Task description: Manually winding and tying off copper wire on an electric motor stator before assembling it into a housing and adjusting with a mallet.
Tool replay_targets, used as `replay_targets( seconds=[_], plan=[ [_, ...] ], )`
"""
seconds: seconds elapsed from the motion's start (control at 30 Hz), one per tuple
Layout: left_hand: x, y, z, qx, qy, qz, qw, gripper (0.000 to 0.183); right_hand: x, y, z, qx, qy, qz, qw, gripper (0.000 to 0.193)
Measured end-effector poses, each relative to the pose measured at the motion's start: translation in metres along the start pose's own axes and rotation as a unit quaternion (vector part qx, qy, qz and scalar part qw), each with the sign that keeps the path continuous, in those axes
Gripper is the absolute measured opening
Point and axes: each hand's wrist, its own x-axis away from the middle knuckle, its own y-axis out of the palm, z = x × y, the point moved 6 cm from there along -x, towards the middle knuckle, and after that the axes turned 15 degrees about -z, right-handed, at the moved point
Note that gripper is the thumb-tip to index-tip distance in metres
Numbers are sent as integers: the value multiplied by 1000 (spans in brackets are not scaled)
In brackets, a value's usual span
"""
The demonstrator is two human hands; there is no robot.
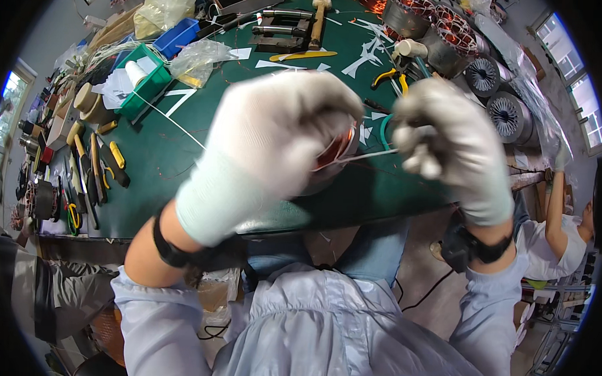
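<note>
Here in the centre of the frame, my left hand (280,124), white-gloved and blurred, curls over a round part wound with copper-coloured wire (335,150); I can't tell whether those fingers are gripping it. Just right of centre, my right hand (452,137), white-gloved too, has its fingers bent in, pinching a thin white cord (372,155) that runs straight across from the wound part. That part shows between my hands, near the front edge of the dark green table (155,199). Upper left, a green plastic bin (152,88) stands near a blue plastic bin (177,38). Top middle, there's a wooden-handled mallet (318,24)! Upper right, grey metal cylinders with laced windings (445,52). And at the right edge, a person in a white shirt (541,246).
</note>
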Motion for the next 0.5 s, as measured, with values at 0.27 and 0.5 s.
replay_targets(
  seconds=[0.27,0.5],
  plan=[
    [65,63,15,-293,310,27,904,41,7,37,60,-87,47,-133,986,29],
    [46,42,-26,-341,132,134,921,44,-13,67,55,-346,-120,-137,921,39]
  ],
)
